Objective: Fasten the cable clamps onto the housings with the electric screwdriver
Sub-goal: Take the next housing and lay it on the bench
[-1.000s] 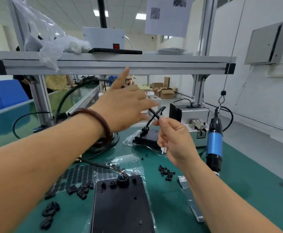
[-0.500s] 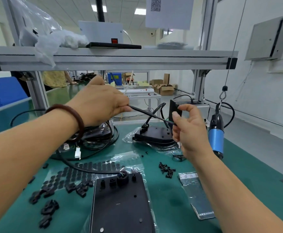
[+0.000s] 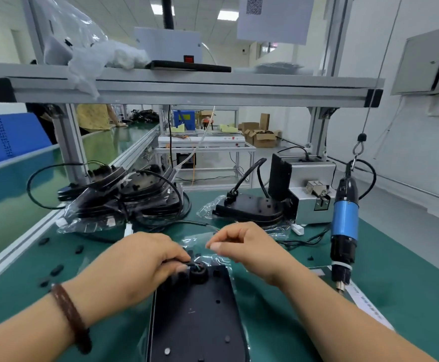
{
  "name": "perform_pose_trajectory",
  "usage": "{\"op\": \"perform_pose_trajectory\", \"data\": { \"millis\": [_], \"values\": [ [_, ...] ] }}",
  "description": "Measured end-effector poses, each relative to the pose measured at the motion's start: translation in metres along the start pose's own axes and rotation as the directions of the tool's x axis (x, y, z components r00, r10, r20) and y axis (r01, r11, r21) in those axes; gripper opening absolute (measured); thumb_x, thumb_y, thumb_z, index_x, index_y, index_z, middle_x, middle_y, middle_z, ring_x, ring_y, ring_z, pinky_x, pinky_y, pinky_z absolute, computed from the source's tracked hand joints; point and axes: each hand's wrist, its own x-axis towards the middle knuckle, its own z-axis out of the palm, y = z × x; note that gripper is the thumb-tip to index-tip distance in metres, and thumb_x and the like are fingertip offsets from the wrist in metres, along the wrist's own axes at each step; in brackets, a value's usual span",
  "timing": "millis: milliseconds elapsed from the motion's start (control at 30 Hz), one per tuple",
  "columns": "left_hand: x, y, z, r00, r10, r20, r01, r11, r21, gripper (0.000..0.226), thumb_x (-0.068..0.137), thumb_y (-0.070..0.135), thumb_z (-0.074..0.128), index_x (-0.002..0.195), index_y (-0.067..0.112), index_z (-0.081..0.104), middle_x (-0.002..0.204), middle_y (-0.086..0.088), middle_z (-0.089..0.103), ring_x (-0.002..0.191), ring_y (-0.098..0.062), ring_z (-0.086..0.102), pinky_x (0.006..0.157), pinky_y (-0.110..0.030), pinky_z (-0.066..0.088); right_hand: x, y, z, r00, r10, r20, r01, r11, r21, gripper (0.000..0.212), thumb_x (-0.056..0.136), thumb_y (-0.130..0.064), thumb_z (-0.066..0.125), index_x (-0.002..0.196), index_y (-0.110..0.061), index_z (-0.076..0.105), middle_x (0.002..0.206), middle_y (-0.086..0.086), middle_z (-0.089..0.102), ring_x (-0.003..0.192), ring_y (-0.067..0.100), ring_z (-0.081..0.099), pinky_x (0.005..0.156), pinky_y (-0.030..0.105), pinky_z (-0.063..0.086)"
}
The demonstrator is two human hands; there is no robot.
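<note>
A black housing (image 3: 197,317) lies flat in front of me on the green mat, partly in clear plastic wrap. A round cable gland (image 3: 198,275) sits at its far end, and a thin black cable (image 3: 187,222) trails away behind my hands. My left hand (image 3: 140,262) presses at the gland with its fingers closed on the cable there. My right hand (image 3: 244,246) hovers just right of it, thumb and forefinger pinched, apparently on the cable's thin end. The blue electric screwdriver (image 3: 344,226) hangs untouched at the right. Small black clamps (image 3: 56,270) lie loose at the left.
A second housing (image 3: 249,207) with its cable stands behind my hands, and a pile of bagged housings (image 3: 124,197) is at the back left. A grey screw feeder (image 3: 309,194) sits at the back right. A label strip (image 3: 367,301) lies under the screwdriver. A metal shelf (image 3: 187,87) runs overhead.
Both hands have come down from chest height, where they stretched the cable between them, to the gland on the near housing. My view has tilted down.
</note>
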Motion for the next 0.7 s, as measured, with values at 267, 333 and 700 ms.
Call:
{"op": "perform_pose_trajectory", "data": {
  "millis": [267,333,700],
  "values": [
    [0.014,0.002,0.001,0.998,0.038,0.049,-0.043,0.995,0.091,0.023,0.094,0.044,0.047,0.108,0.037,0.064,0.099,0.015,0.060,0.097,-0.005,0.054,0.088,-0.024,0.042,-0.001,0.001,0.004,0.986,-0.088,0.143,0.115,0.974,-0.197,0.013,0.082,-0.015,0.076,0.091,-0.006,0.078,0.059,-0.016,0.051,0.060,-0.002,0.045,0.062,0.015,0.037],
    [0.017,0.003,0.002,0.996,0.057,0.068,-0.063,0.993,0.096,0.025,0.095,0.043,0.046,0.109,0.037,0.064,0.100,0.014,0.059,0.098,-0.007,0.054,0.088,-0.026,0.042,-0.001,0.000,0.004,0.984,-0.092,0.153,0.121,0.973,-0.195,0.014,0.082,-0.014,0.076,0.091,-0.003,0.077,0.062,-0.012,0.050,0.062,0.000,0.045,0.063,0.017,0.037],
    [-0.023,0.004,0.020,0.980,-0.121,-0.160,0.076,0.963,-0.258,0.023,0.087,0.036,0.064,0.107,0.046,0.069,0.085,0.026,0.068,0.083,0.010,0.061,0.077,-0.012,0.049,0.010,0.016,-0.015,0.985,0.023,-0.171,-0.063,0.972,-0.228,0.015,0.093,-0.010,0.058,0.092,-0.024,0.053,0.084,0.019,0.064,0.061,0.012,0.052,0.060,0.020,0.046]
  ]
}}
